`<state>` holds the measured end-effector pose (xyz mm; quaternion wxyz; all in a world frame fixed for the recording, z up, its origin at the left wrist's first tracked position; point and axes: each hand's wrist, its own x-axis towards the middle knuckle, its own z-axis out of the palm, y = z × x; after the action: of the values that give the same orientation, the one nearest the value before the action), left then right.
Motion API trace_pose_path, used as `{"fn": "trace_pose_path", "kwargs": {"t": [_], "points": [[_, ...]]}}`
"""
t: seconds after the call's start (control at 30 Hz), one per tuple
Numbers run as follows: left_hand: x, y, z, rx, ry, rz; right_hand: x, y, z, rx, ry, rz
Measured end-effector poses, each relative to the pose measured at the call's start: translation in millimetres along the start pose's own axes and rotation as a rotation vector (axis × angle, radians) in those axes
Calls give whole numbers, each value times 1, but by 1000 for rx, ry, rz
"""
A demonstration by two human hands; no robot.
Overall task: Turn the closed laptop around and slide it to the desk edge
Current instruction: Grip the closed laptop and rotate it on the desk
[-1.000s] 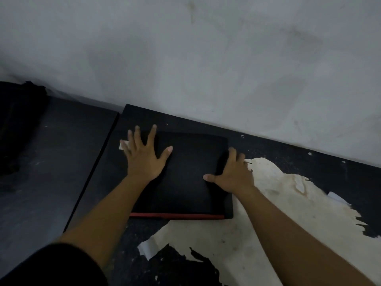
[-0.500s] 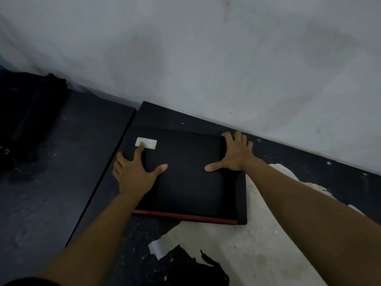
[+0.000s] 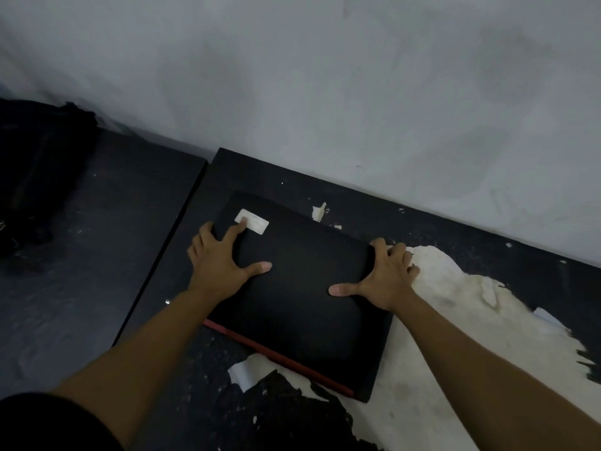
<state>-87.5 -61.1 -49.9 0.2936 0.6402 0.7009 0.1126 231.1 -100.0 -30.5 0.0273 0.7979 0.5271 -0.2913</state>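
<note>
A closed black laptop [image 3: 302, 294] with a red strip along its near edge and a white sticker [image 3: 252, 221] at its far left corner lies skewed on the black desk [image 3: 227, 167]. My left hand [image 3: 221, 258] grips its left edge, fingers curled over the side, index finger on the sticker and thumb flat on the lid. My right hand [image 3: 383, 278] grips the right edge near the far corner, with the thumb stretched across the lid.
The desk top is peeling, with a large pale bare patch [image 3: 455, 320] right of the laptop. A second dark table [image 3: 81, 255] abuts on the left, carrying a black bag [image 3: 35, 170]. A grey wall [image 3: 325, 92] runs right behind both.
The laptop has rotated clockwise, its near right corner swinging toward me. My right hand slid down the right edge; my left hand shifted onto the left edge by the sticker.
</note>
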Motion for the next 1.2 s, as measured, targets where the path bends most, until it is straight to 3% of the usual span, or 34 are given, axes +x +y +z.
{"fn": "trace_pose_path", "kwargs": {"t": [0.37, 0.5, 0.57, 0.83, 1.07, 1.2], "points": [[-7, 6, -5, 58, -103, 111, -50, 20, 23, 11, 12, 111], [-29, 1, -12, 50, 85, -251, -43, 15, 10, -126, -19, -9], [-43, -7, -15, 93, 82, -408, -39, 16, 8, -133, -20, -62], [-32, -20, -21, -88, 16, -547, -41, 21, 18, -56, 34, -63], [-8, -19, -22, -74, -64, -522, -58, 31, 27, 27, 42, 20], [10, -1, -27, -147, -90, -421, -79, 39, 38, 59, 61, 102]]}}
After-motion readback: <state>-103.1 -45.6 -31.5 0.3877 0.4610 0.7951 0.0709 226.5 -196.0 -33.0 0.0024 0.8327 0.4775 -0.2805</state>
